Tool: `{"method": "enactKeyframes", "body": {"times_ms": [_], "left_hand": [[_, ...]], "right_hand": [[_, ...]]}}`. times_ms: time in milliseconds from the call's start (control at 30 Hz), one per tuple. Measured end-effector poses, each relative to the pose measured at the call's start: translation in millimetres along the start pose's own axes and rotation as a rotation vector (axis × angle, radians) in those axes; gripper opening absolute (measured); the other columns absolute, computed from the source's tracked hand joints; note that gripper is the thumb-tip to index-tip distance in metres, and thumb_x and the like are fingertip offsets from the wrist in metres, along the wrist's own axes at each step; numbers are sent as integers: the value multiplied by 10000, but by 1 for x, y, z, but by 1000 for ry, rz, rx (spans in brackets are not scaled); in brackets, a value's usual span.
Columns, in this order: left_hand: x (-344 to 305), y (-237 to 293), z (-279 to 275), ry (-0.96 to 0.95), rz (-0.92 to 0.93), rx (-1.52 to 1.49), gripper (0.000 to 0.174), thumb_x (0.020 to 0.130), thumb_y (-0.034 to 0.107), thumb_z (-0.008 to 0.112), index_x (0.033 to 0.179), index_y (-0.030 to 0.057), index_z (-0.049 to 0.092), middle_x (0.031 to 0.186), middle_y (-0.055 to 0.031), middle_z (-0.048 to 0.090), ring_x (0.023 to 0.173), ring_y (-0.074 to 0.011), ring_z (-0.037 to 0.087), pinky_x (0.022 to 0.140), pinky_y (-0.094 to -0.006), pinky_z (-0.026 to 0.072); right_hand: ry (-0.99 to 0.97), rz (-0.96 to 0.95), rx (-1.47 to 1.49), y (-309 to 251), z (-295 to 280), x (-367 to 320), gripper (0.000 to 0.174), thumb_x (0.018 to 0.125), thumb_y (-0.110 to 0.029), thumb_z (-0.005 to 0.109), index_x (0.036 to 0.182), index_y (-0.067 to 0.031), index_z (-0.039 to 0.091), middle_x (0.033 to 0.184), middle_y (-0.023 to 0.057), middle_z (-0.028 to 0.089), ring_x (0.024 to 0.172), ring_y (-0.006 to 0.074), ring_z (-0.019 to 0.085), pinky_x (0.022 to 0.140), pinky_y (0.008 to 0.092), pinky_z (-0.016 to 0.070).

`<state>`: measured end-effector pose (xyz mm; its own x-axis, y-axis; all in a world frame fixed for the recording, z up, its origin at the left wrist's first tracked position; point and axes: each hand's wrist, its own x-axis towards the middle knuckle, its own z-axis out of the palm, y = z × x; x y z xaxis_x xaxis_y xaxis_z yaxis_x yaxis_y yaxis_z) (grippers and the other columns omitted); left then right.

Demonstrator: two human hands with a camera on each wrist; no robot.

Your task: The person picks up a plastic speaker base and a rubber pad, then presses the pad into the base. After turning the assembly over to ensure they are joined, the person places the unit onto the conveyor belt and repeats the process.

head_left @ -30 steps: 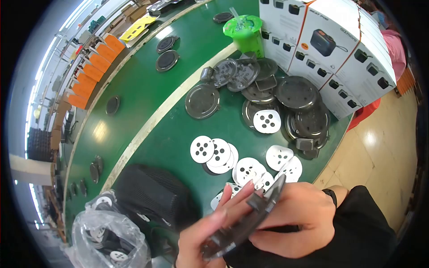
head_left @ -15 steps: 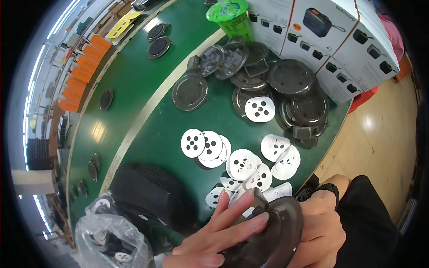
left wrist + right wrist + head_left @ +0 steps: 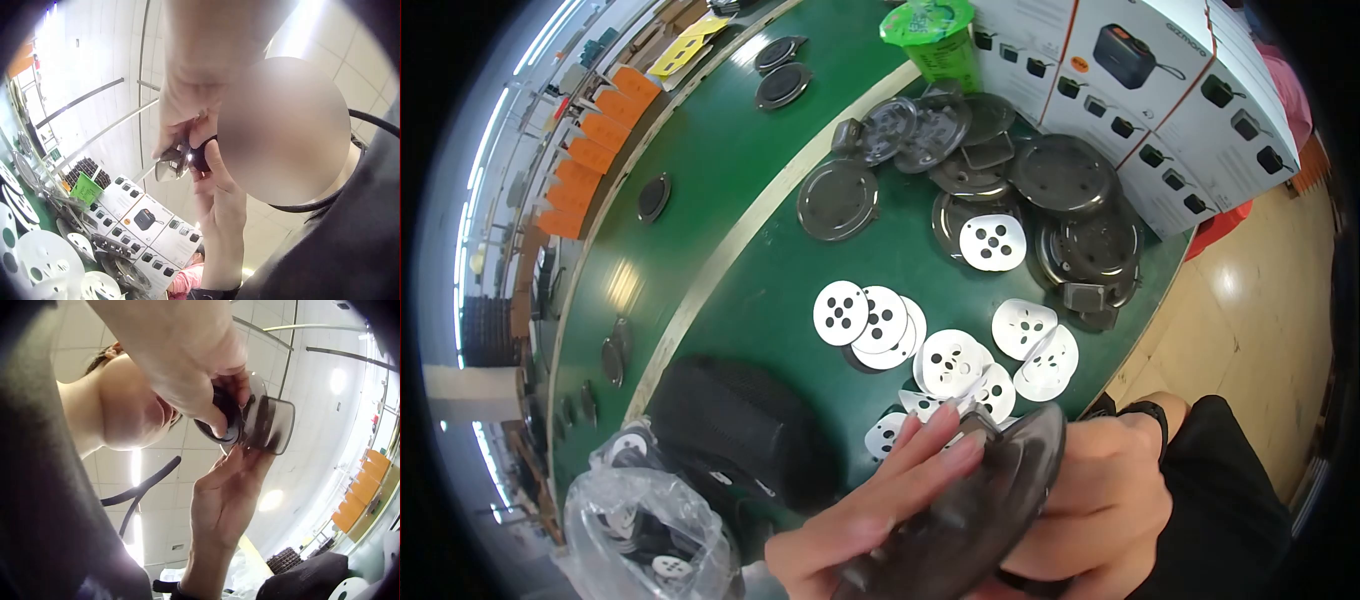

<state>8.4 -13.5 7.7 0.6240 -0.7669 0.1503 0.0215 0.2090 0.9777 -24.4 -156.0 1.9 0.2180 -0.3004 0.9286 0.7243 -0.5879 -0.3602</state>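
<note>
Both hands hold a dark translucent round plastic cover point(image 3: 980, 510), tilted on edge above the near side of the green table. My left hand point(image 3: 865, 525) grips it, long fingers lying across its face beside a raised block. From the other side my right hand point(image 3: 1095, 500) pinches a black round part point(image 3: 231, 419) against the cover, the thumb across its face. A clear rectangular piece point(image 3: 278, 428) juts from the cover in the right wrist view. White perforated discs point(image 3: 950, 365) lie just beyond the hands.
More translucent covers point(image 3: 1065, 175) are piled at the back right, before white boxes point(image 3: 1140, 75) and a green cup point(image 3: 935, 45). A black mesh-like bulk point(image 3: 735, 435) and a plastic bag with parts point(image 3: 645, 520) stand at left. Orange dividers point(image 3: 595, 155) line the far side.
The cover turned from nearly edge-on to show its face, then tilted back partway. Both hands stay on it. The head view shifted slightly.
</note>
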Motion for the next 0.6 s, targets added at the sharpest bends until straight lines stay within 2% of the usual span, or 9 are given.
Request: {"method": "enactKeyframes", "body": {"times_ms": [67, 133, 167, 200, 233, 300, 400, 467, 600], "left_hand": [[-1, 0, 5, 65, 3, -50, 257, 940, 227, 394, 1135, 59, 403, 1233, -328, 439, 1240, -461, 334, 1070, -509, 177], [-4, -5, 0, 43, -45, -118, 223, 945, 207, 400, 1118, 66, 416, 1224, -331, 459, 1229, -472, 356, 1070, -515, 191], [-3, -2, -3, 27, -100, -101, 252, 931, 203, 410, 1144, 69, 396, 1241, -313, 445, 1243, -451, 341, 1073, -502, 190], [-1, 1, -7, 9, -155, -82, 287, 917, 198, 420, 1171, 73, 376, 1259, -296, 431, 1257, -431, 327, 1076, -488, 189], [1, 4, -10, -10, -209, -63, 326, 903, 194, 429, 1198, 77, 357, 1276, -278, 417, 1270, -410, 313, 1078, -475, 188], [4, 15, -25, 57, -465, -286, 514, 835, 199, 471, 1274, 62, 241, 1343, -214, 340, 1295, -331, 284, 1093, -399, 155], [6, 29, -45, 159, -851, -621, 821, 732, 206, 534, 1387, 41, 68, 1444, -118, 224, 1333, -213, 241, 1116, -286, 106], [6, 34, -45, 224, -974, -792, 902, 714, 199, 543, 1425, 32, 13, 1471, -95, 198, 1332, -181, 253, 1109, -255, 130], [2, 42, -39, 343, -949, -1029, 808, 779, 162, 493, 1423, 22, 24, 1447, -129, 247, 1275, -209, 360, 1055, -280, 290]], "right_hand": [[-44, -25, 93, 6, -6, -2, 250, 447, 39, 637, 681, -34, 584, 706, 115, 560, 591, 232, 553, 473, 300, 458], [-240, 320, 72, -10, -20, 28, 270, 449, 29, 650, 703, -49, 602, 722, 107, 567, 598, 242, 563, 485, 319, 466], [-342, 485, 38, -18, -26, 43, 280, 449, 24, 656, 714, -57, 611, 730, 103, 570, 602, 246, 567, 492, 328, 470], [-385, 246, 21, -5, -32, 23, 288, 446, 20, 658, 718, -65, 615, 732, 103, 573, 605, 245, 571, 491, 323, 469], [-327, 131, -2, -1, -26, 17, 281, 445, 25, 651, 705, -70, 607, 722, 93, 575, 598, 235, 572, 485, 310, 465], [-196, -96, -71, 6, -14, 6, 269, 442, 35, 638, 679, -81, 590, 703, 75, 580, 586, 215, 574, 474, 284, 457], [1, -83, -142, 0, 3, 9, 257, 445, 54, 624, 653, -81, 558, 679, 56, 586, 564, 191, 569, 458, 259, 447], [58, -75, -156, 0, 8, 9, 254, 450, 65, 622, 647, -78, 547, 670, 51, 588, 557, 184, 568, 453, 251, 446], [49, -53, -147, -2, 6, 7, 254, 462, 80, 625, 652, -69, 547, 669, 52, 590, 556, 184, 571, 460, 252, 452]]}}
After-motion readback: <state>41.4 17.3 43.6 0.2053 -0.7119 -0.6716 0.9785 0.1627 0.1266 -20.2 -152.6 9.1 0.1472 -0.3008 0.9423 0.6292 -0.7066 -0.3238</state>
